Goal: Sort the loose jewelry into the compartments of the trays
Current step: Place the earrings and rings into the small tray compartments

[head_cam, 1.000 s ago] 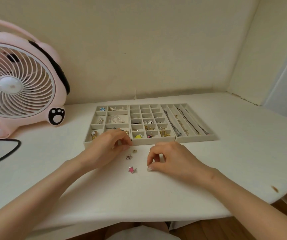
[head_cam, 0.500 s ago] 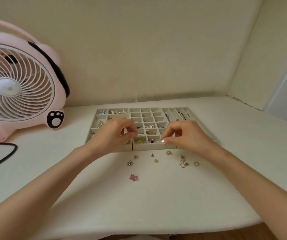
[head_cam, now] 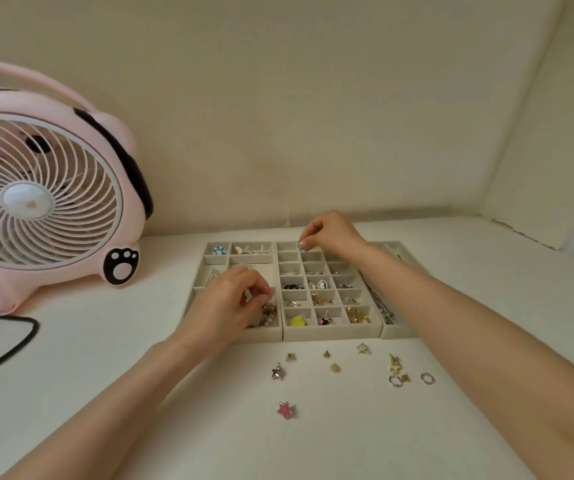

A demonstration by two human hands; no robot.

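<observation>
White table (head_cam: pixel 105 393), cream wall (head_cam: pixel 313 116) behind. Head view: at frame centre, three trays (head_cam: pixel 330 332) side by side, many compartments holding pieces. Your left hand (head_cam: pixel 226 306) over lower part of left tray, fingers curled, tips together; whether it grasps anything, cannot tell. Your right hand (head_cam: pixel 330 233) over top row of middle tray, fingertips pinched; nothing visible between them, cannot tell. Just below trays, loose jewelry (head_cam: pixel 335 367) scattered on table; pink star (head_cam: pixel 286 409) lowest. Upper left, fan (head_cam: pixel 43 202).

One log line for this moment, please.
left hand: fingers pinched over left tray, near row | right hand: fingers pinched over middle tray, far row; contents unseen | table: pink star, ring, studs loose
</observation>
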